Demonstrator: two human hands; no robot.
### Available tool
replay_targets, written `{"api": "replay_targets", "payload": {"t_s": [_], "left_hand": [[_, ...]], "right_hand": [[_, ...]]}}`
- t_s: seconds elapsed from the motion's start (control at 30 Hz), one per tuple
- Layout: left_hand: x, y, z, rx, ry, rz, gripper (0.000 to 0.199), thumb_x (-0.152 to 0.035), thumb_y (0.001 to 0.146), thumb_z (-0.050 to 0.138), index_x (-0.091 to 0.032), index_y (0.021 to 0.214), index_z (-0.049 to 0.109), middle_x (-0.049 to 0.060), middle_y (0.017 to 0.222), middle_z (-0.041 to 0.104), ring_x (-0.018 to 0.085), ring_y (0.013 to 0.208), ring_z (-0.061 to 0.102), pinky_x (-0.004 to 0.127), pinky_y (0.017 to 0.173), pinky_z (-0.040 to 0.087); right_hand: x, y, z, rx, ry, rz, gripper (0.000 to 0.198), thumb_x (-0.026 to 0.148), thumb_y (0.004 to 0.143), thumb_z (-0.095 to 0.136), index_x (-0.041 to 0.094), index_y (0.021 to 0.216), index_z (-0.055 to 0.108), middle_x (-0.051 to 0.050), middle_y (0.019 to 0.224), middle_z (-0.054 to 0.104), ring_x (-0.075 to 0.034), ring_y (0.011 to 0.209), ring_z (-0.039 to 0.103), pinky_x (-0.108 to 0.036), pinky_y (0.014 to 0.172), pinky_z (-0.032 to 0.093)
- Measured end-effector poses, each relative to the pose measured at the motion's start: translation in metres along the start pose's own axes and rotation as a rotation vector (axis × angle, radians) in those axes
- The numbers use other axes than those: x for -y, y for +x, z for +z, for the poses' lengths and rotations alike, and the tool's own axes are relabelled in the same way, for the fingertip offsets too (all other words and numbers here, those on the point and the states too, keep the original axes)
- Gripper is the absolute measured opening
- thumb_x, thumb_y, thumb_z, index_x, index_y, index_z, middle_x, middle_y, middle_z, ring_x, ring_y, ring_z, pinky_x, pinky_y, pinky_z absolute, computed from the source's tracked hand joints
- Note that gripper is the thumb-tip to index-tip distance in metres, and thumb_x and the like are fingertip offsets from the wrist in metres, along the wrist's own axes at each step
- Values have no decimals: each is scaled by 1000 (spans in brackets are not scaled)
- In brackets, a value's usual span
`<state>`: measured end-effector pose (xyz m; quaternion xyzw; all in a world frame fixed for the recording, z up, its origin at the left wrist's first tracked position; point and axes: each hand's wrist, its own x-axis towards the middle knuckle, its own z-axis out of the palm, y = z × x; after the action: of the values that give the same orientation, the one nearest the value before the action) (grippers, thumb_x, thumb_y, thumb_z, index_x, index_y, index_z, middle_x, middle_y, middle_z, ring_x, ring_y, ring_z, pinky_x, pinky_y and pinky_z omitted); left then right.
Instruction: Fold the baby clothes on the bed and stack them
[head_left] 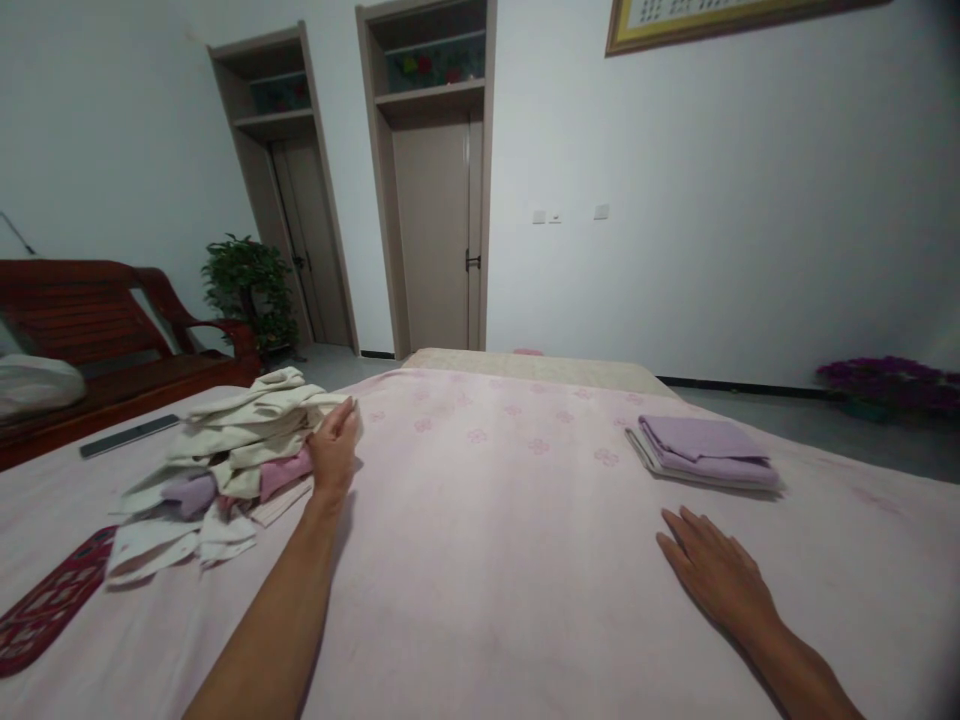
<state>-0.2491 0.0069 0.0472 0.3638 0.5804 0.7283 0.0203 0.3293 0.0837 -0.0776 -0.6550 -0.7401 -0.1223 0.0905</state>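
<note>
A crumpled pile of clothes [247, 430], mostly cream with lilac, pink and white pieces, lies on the left of the pink flowered sheet [480, 560]. At the pile's right edge is my left hand [334, 447], its fingers bent around the edge of a cream cloth [319, 397]. My right hand [716, 570] rests palm down on the sheet, fingers stretched out, holding nothing. Just beyond it sits a neat folded stack [705, 455], lilac on top with a greyish-white layer showing at its left side. The two hands are far apart.
A red patterned flat object [56, 600] lies at the near left, and a dark grey slab [129, 437] behind it. Beyond stand a wooden bench [90, 320], a green plant [247, 290] and two doors. Purple flowers [885, 385] are at the far right.
</note>
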Motion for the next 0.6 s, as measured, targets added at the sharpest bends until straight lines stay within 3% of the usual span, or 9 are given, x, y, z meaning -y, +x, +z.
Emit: {"api": "replay_targets", "payload": {"t_s": [0.07, 0.13, 0.2, 0.3, 0.37, 0.43, 0.5, 0.6], "left_hand": [[-22, -18, 16, 136, -5, 76, 42, -32, 87, 61, -14, 124, 68, 11, 129, 67, 23, 122, 60, 42, 112, 42], [-47, -44, 34, 356, 10, 141, 37, -33, 88, 60, -17, 120, 71, 8, 128, 69, 24, 123, 60, 42, 113, 41], [-76, -77, 50, 702, 13, 168, 33, -35, 89, 60, -20, 115, 74, 7, 122, 72, 24, 120, 62, 41, 110, 44], [-112, -122, 64, 1365, -75, 98, 35, -37, 87, 65, -23, 117, 74, 6, 119, 73, 23, 110, 67, 34, 98, 51], [-125, -136, 66, 1596, -82, 27, 39, -36, 85, 68, -21, 121, 72, 6, 114, 75, 22, 104, 69, 30, 92, 53], [-124, -136, 66, 1557, -48, -15, 38, -35, 85, 67, -18, 119, 73, 7, 111, 76, 22, 101, 70, 30, 89, 53], [-107, -125, 66, 1372, 7, -15, 36, -35, 86, 64, -17, 115, 73, 8, 111, 76, 23, 102, 69, 32, 90, 53], [-63, -103, 65, 1110, 200, 62, 33, -32, 86, 59, -18, 113, 73, 10, 114, 75, 25, 106, 68, 38, 96, 50]], "right_hand": [[1, 0, -2, -4, -5, -5, 60, 49, 97, 25, 21, 144, 52, -10, 153, 45, -31, 143, 37, -52, 115, 29], [3, -1, -4, -14, -7, -6, 59, 47, 97, 27, 20, 143, 52, -10, 153, 46, -31, 143, 38, -52, 115, 29], [5, -2, -8, -13, -6, 0, 58, 46, 97, 29, 20, 143, 52, -11, 153, 46, -31, 142, 38, -52, 115, 29], [8, -4, -14, 8, -1, 9, 57, 45, 98, 29, 20, 144, 51, -11, 154, 45, -31, 143, 38, -51, 115, 29], [10, -5, -18, 21, 0, 7, 56, 45, 99, 29, 20, 144, 51, -11, 154, 44, -31, 143, 37, -51, 115, 29], [11, -6, -21, 30, 0, 7, 55, 44, 100, 29, 20, 144, 51, -11, 154, 44, -31, 144, 36, -51, 116, 28], [12, -7, -23, 33, -2, 8, 54, 43, 101, 30, 20, 145, 50, -11, 154, 44, -31, 144, 35, -51, 116, 26], [13, -8, -25, 32, 3, 13, 52, 42, 101, 31, 20, 144, 51, -11, 154, 44, -31, 144, 36, -51, 116, 26]]}}
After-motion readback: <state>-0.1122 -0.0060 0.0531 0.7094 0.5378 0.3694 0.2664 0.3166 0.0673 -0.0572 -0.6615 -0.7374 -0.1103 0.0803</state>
